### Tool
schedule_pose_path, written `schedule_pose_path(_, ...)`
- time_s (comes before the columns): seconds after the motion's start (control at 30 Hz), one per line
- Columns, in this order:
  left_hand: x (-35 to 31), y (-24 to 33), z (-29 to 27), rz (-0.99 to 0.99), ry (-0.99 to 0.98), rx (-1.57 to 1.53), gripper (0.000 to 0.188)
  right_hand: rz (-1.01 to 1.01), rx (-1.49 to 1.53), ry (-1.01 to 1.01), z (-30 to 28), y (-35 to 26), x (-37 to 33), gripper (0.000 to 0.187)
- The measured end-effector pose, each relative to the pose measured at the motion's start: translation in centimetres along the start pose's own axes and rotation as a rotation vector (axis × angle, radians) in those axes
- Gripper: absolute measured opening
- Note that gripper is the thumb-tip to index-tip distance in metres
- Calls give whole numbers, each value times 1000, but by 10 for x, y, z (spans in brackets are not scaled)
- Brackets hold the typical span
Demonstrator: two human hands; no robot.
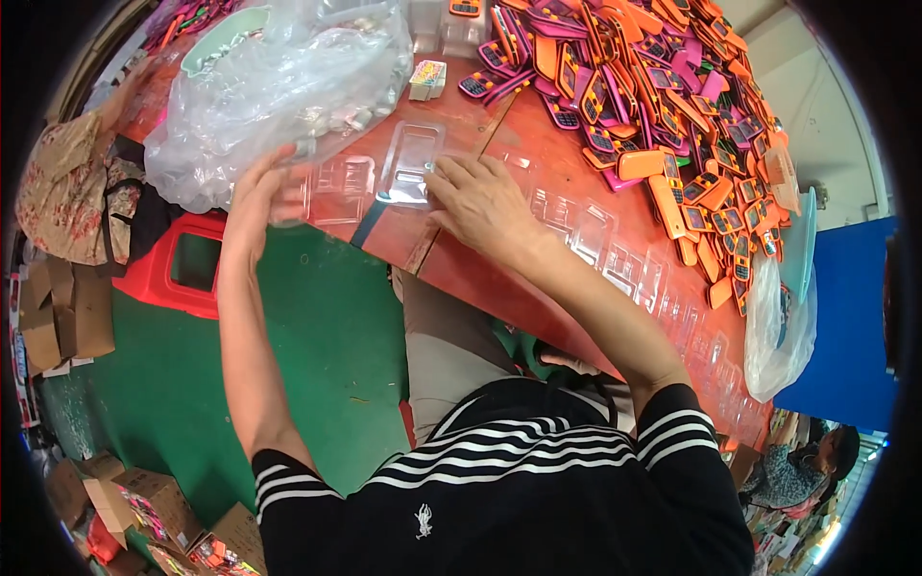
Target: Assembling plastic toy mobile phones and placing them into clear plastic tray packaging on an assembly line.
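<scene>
My left hand (257, 197) is at the table's front edge, beside a large clear plastic bag (317, 82) of small pieces. Its fingers are smeared by motion, close to a clear plastic blister tray (343, 188). My right hand (480, 206) rests over the right side of another clear blister tray (411, 158). Its fingers are bent together, and a small pale thing shows at the tips, too small to name. Behind that tray stands a small stack of colourful printed cards (428, 81).
A big heap of orange and purple toy phones (643, 106) covers the far right of the red table (461, 259). More clear trays (624, 269) line its front edge. A red plastic stool (182, 269) and cardboard boxes (144, 509) stand left. Another person (802, 466) is at lower right.
</scene>
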State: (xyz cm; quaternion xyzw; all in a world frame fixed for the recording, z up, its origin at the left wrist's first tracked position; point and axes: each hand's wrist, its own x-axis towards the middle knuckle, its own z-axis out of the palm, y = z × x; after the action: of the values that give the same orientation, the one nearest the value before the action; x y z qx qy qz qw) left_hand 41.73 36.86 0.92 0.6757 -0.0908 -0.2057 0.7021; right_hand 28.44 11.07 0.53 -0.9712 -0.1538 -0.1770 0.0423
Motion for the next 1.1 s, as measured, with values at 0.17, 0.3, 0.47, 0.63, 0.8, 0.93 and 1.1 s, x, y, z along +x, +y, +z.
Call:
schedule_pose_path(0.17,68,-5,-6,234,-77,530,32,63,-42,-125,-7,-11,-9,39)
schedule_pose_path(0.3,97,-5,23,185,-51,786,22,71,-84,-130,-6,-10,-14,38)
schedule_pose_path(0.47,112,-2,27,153,4,1181,25,84,-87,-169,-5,-13,-12,35)
schedule_pose_path(0.63,90,-5,42,50,19,875,33,114,-81,-220,-11,-16,-20,33)
schedule_pose_path(0.8,74,-10,54,179,347,1253,42,115,-73,-173,-10,-14,-25,31)
schedule_pose_path(0.93,63,-15,60,139,391,1307,46,161,-8,-122,-5,-16,-25,30)
schedule_pose_path(1.1,64,-8,57,205,363,1380,43,192,43,-147,-12,-22,-24,31)
